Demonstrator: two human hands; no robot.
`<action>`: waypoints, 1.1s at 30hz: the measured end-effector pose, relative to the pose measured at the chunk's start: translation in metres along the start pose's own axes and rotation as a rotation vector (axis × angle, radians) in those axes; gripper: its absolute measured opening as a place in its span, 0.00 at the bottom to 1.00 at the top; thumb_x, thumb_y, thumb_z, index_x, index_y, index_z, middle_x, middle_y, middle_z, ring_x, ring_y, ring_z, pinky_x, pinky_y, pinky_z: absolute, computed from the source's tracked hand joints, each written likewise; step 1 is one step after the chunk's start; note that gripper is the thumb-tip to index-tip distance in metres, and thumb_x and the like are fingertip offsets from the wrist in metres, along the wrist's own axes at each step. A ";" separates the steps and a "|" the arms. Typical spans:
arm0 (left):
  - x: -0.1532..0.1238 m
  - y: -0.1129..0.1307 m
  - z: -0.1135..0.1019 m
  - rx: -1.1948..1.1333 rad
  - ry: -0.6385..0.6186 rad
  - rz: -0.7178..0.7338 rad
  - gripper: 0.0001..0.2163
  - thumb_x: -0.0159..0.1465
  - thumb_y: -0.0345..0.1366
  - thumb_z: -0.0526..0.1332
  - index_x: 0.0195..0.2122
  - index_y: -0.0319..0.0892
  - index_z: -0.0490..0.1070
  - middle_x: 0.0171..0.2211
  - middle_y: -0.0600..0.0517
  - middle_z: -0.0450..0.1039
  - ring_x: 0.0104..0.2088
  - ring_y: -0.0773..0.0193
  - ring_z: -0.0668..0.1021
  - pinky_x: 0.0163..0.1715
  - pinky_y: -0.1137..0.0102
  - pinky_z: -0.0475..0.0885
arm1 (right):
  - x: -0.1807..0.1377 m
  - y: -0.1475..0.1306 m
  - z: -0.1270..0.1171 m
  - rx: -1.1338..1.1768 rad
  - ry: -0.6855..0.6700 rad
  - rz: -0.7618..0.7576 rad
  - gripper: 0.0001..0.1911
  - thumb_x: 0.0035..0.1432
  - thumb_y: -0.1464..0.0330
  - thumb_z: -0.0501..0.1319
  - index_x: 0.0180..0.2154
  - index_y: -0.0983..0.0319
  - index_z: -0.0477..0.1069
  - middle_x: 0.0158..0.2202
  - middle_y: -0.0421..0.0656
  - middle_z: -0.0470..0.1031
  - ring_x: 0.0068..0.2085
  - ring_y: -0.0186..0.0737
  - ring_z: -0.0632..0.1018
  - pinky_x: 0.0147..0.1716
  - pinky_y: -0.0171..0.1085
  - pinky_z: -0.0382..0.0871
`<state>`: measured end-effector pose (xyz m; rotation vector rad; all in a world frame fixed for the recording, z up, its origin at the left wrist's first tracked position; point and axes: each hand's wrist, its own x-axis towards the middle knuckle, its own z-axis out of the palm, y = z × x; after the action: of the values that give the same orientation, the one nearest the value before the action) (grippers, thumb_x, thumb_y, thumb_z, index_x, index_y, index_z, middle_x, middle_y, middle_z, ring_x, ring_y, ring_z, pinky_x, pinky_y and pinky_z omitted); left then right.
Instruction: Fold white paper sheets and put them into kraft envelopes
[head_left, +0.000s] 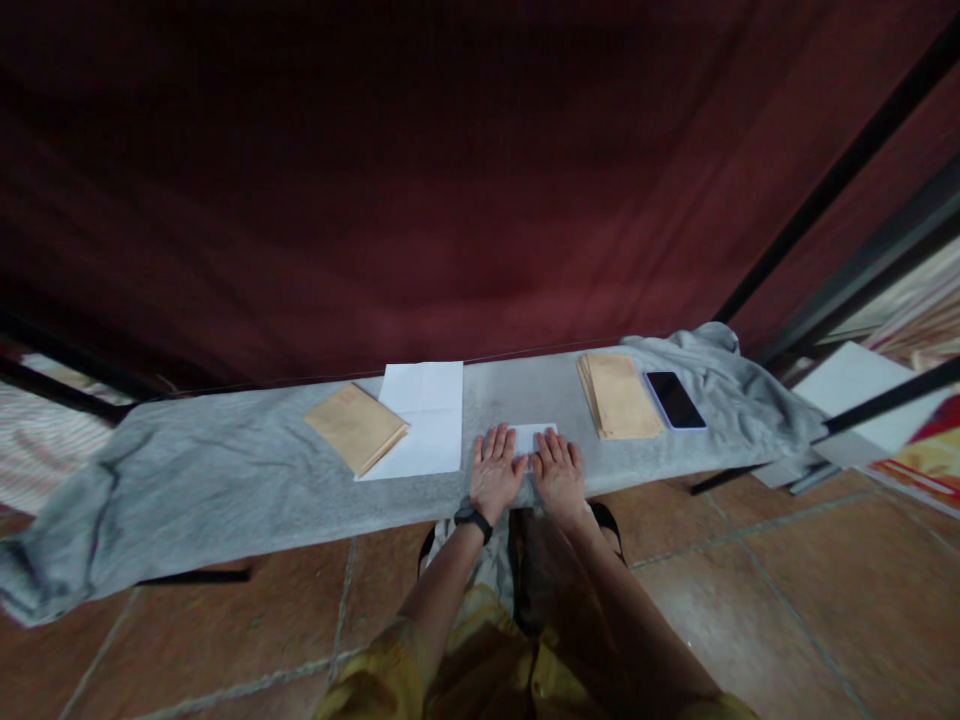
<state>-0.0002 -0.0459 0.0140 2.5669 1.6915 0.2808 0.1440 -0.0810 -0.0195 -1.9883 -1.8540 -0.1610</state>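
A small folded white sheet of paper [527, 436] lies on the grey cloth in front of me. Flat on its left part rests my left hand [495, 475], fingers stretched out, a dark watch on the wrist. My right hand [559, 473] lies flat on its right part, fingers also extended. Both palms cover much of the paper's near side. To the left are larger white sheets [427, 420] with crease lines, partly under a stack of brown envelopes [352, 425]. Another stack of brown envelopes [621, 395] lies to the right.
A phone [675, 400] with a dark screen lies right of the envelopes. Grey cloth [247, 460] covers the long narrow bench and bunches at both ends. Behind it hangs a dark red curtain [450, 230]. Black metal bars [832, 190] slant at the sides. Floor tiles [750, 590] show below.
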 end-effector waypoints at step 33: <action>0.000 0.003 0.002 0.006 0.007 -0.136 0.31 0.72 0.48 0.44 0.70 0.33 0.52 0.70 0.42 0.52 0.71 0.55 0.53 0.70 0.57 0.47 | -0.012 0.008 -0.003 0.002 0.065 0.085 0.28 0.72 0.61 0.44 0.66 0.69 0.58 0.66 0.56 0.63 0.66 0.51 0.64 0.65 0.54 0.51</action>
<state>0.0029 -0.0468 0.0122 2.4432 1.8608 0.2773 0.1512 -0.0937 -0.0228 -2.0320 -1.7252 -0.1962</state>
